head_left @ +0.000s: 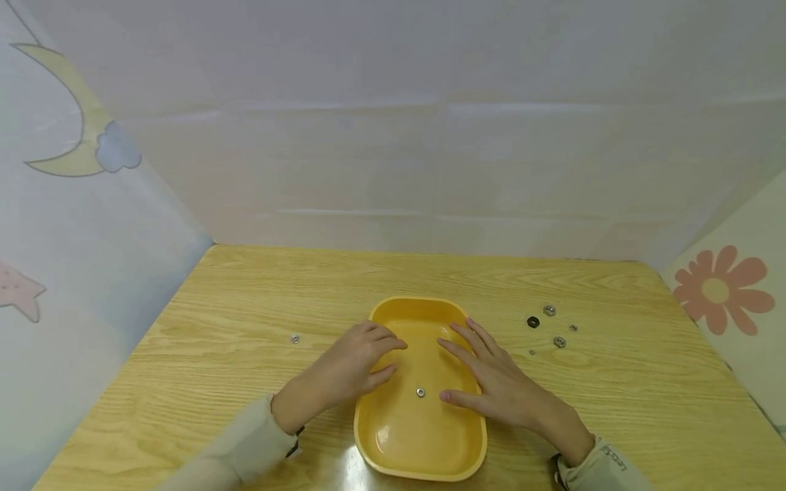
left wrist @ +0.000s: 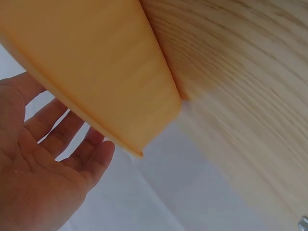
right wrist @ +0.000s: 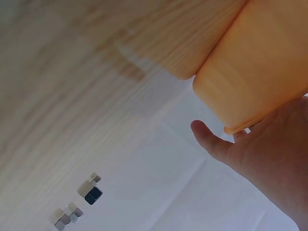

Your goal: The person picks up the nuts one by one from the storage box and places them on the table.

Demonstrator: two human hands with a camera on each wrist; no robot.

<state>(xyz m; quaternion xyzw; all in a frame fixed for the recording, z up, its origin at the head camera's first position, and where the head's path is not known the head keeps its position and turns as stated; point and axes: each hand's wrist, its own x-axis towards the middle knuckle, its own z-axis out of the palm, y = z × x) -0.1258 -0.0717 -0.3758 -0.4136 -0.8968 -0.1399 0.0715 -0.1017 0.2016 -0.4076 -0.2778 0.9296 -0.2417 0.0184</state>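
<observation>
A yellow plastic tray [head_left: 424, 470] with rounded corners stands on the table, and one small metal nut [head_left: 420, 393] lies on its floor. Over the tray's left side is my left hand [head_left: 353, 361], its fingers loosely bent and holding nothing. My right hand [head_left: 500, 382] reaches across the right side, fingers spread and nothing held. In the left wrist view, the left hand [left wrist: 53, 154] is beside the tray's rim [left wrist: 86, 118]; whether it touches is unclear. The right wrist view shows the right hand [right wrist: 269, 149] at the opposite rim, fingers partly hidden.
Right of the tray lie several nuts of different sizes, among them a black nut [head_left: 533, 322] and silver nuts [head_left: 549, 310]. A small silver nut [head_left: 295, 338] is on the wooden table [head_left: 245, 286] at left. Pale printed sheets [head_left: 381, 170] enclose the table's back and sides.
</observation>
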